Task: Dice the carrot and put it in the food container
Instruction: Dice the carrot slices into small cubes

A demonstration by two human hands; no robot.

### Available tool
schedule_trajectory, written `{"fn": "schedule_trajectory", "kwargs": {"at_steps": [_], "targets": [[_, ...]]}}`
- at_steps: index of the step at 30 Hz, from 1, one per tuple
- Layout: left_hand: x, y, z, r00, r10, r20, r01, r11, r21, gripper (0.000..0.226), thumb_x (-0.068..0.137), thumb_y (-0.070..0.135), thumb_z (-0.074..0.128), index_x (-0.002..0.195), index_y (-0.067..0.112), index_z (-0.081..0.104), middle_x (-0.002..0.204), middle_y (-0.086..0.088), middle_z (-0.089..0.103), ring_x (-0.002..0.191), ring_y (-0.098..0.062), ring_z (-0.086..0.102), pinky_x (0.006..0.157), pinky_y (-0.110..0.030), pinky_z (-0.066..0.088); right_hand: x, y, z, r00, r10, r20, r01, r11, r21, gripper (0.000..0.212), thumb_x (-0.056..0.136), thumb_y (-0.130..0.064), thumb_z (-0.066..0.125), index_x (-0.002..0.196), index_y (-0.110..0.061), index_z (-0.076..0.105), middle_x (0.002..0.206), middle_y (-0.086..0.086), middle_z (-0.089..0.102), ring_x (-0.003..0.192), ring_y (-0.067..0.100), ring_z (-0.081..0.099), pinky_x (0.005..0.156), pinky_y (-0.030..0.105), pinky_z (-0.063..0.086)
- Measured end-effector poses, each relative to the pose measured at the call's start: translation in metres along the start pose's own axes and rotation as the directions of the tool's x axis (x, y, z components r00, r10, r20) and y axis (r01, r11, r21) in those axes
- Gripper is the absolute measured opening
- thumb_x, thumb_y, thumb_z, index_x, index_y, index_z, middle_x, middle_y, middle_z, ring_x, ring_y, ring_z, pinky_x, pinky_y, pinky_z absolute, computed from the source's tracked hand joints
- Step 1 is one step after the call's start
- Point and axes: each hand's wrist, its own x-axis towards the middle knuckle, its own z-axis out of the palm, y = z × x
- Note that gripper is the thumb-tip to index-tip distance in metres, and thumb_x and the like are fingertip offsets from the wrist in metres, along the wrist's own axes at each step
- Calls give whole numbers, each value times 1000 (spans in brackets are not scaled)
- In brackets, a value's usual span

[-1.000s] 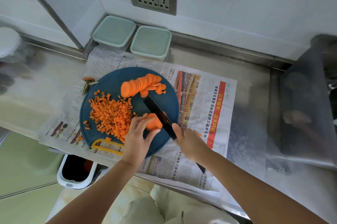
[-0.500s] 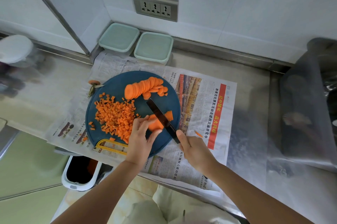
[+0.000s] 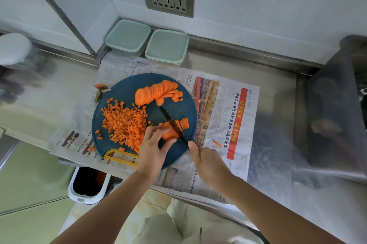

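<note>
Carrot stack is pinned on the near right part of the cutting board by the left hand. Cut strips are fanned just right of the knife. Diced pile sits on the left of the board, uncut rounds at the far side. Left food container and right food container are set against the far wall, lids on, well apart from the work.

Handling, as judged: carrot is stiff and light, and cut faces are likely damp. Stacked slices can be expected to slide on each other and cubes to scatter. Stack is best held from the top and left side, fingertips tucked back from the blade. Dice would be better swept off the board than picked up singly.

Pose: left hand is curled over the stack, thumb at the near side, fingers on top, forearm entering from near left. Right hand is wrapped around the knife handle, thumb extended toward the blade; the handle itself is hidden. Blade runs diagonally from far left to near right, edge down in the stack.
</note>
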Motion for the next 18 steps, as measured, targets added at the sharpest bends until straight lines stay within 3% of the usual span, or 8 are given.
{"fn": "schedule_trajectory", "kwargs": {"at_steps": [2,5,11,14,16,18], "targets": [[0,-3,1,1000,10,-7,-10,1000,5,31,78,26,76,103,9,69,106,-12,58,103,-12,50,76,-23,48,3,-1,-5,1000,19,13,-19,1000,-16,58,102,-48,19,57,-14,34,49,0,34,40,11,32,45,20,30],[-2,-3,3,999,36,-31,-35,999,14,35,80,37,69,103,12,68,106,-12,58,104,-13,51,74,-21,49,6,-1,-7,998,44,34,-42,998,-52,59,100,-51,17,58,-13,35,49,0,33,40,11,32,46,21,33],[-4,-5,5,998,44,-54,-44,999,-2,34,76,28,73,106,18,59,105,-13,58,106,-16,52,71,-21,49,24,-7,0,998,46,46,-40,991,-125,59,101,-51,15,60,-14,35,53,3,36,45,16,35,52,29,38],[-5,-3,5,998,24,-57,-26,999,-21,34,75,26,72,106,17,61,105,-12,58,106,-15,53,73,-21,49,30,-12,4,999,45,29,-40,987,-154,46,103,-45,16,64,-25,30,58,5,37,51,19,39,59,36,47],[-4,-1,5,999,-5,-42,4,999,-39,32,76,26,72,105,13,66,106,-11,57,108,-13,51,73,-20,48,33,-8,2,997,60,43,-55,993,-106,49,103,-47,18,63,-24,31,57,4,37,49,18,38,51,33,43],[-4,0,4,999,-32,-12,31,997,-71,32,78,28,70,106,14,65,108,-8,55,108,-8,50,75,-12,43,39,0,-3,993,102,59,-105,993,54,59,99,-57,20,64,-13,40,55,5,37,43,16,32,45,28,30]]}}
